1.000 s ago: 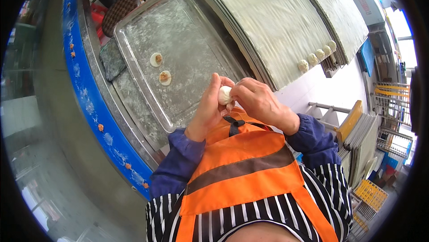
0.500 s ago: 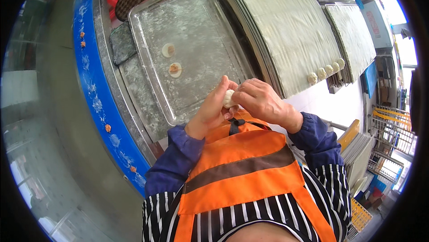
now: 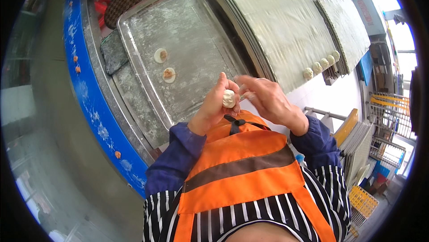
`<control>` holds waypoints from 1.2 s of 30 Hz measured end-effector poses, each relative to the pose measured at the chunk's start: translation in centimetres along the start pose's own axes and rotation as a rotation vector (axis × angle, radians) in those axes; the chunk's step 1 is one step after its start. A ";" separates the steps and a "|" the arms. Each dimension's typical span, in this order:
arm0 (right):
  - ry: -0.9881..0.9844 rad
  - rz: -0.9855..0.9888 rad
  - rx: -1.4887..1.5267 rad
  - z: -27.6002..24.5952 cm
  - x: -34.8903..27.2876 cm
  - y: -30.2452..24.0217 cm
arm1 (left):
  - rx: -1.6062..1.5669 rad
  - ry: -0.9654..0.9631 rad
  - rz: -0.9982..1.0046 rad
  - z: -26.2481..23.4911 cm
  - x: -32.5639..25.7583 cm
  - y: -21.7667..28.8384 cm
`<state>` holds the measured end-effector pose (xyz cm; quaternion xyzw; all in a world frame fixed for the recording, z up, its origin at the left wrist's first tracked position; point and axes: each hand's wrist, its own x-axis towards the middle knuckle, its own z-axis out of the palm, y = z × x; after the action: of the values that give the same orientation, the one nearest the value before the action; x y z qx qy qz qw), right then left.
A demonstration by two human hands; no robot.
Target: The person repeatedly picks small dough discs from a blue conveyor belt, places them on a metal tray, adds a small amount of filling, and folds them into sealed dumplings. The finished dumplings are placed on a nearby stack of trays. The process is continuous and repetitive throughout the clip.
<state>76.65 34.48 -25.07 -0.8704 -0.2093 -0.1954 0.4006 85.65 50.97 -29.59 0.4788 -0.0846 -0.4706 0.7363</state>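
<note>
Close in: orange apron (image 3: pixel 237 170) over a striped top, blue sleeves coming up from below. Left hand (image 3: pixel 213 108) cups a small pale dumpling (image 3: pixel 229 99) chest-high, over the near end of the tray, fingers curled round it w/ thumb and forefinger pinching the pleated top. Right hand (image 3: pixel 268 101) sits just beside it, fingers loosely spread, tips a bit blurred, so can't tell if they touch the dough or hover off it.

To do this bit well, I'd say: keep the left grip soft so filling doesn't squeeze out, let the right fingertips gather the edge in small even folds, turn the piece a little per pleat, then seal the crown tight w/ no gap.

Further out: big floured metal tray (image 3: pixel 201 31) w/ two open round wrappers (image 3: pixel 164 65), each w/ a dab of orange-brown filling, well apart from the hands. Beyond, to the right, ribbed grey boards (image 3: pixel 277 14), w/ a short row of finished dumplings (image 3: pixel 321 65) on the edge of one. Blue patterned edging (image 3: pixel 96 108) runs along the left.
</note>
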 end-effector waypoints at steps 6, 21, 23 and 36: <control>0.146 0.052 -0.163 -1.3 -1.6 -0.2 | -0.136 -0.170 -0.012 0.8 3.2 -1.1; 0.744 0.606 -0.550 -5.7 -10.3 13.3 | 0.092 0.056 -0.051 4.0 6.4 -1.6; 0.755 0.691 -0.495 -4.8 -10.2 13.5 | 0.084 0.107 -0.035 2.6 6.3 -1.9; 0.864 0.790 -0.477 -3.6 -8.6 15.0 | 0.794 1.150 0.366 -20.4 5.5 0.6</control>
<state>76.68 21.01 -36.48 -0.7899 0.3579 -0.4077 0.2859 100.72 59.55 -41.63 0.8604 0.0728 0.0529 0.5016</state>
